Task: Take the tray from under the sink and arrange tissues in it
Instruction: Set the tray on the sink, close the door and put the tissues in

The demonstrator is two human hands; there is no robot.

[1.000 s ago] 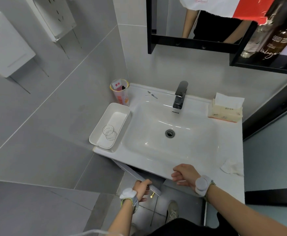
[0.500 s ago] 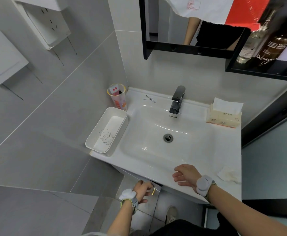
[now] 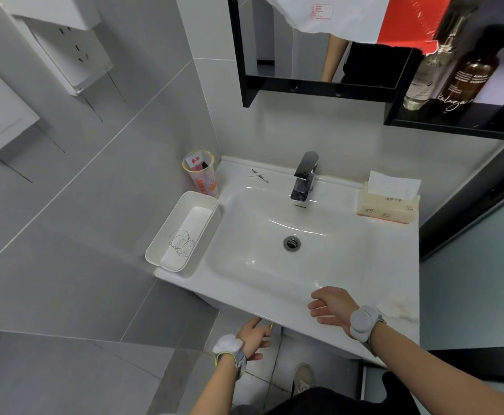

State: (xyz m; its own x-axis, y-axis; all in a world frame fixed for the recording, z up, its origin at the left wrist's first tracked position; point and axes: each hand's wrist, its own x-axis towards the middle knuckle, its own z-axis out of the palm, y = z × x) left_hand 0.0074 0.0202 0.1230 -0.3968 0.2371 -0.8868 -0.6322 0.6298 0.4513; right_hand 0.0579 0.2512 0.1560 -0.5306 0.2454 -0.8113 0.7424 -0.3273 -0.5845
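tray (image 3: 167, 253) left of sink (image 3: 274, 265), tissue pack (image 3: 387, 208) right, cup (image 3: 201, 175) behind tray

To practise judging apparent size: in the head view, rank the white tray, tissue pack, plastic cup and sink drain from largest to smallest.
1. White tray
2. Tissue pack
3. Plastic cup
4. Sink drain
The wide-angle lens makes the pack and cup ranking slightly unsure.
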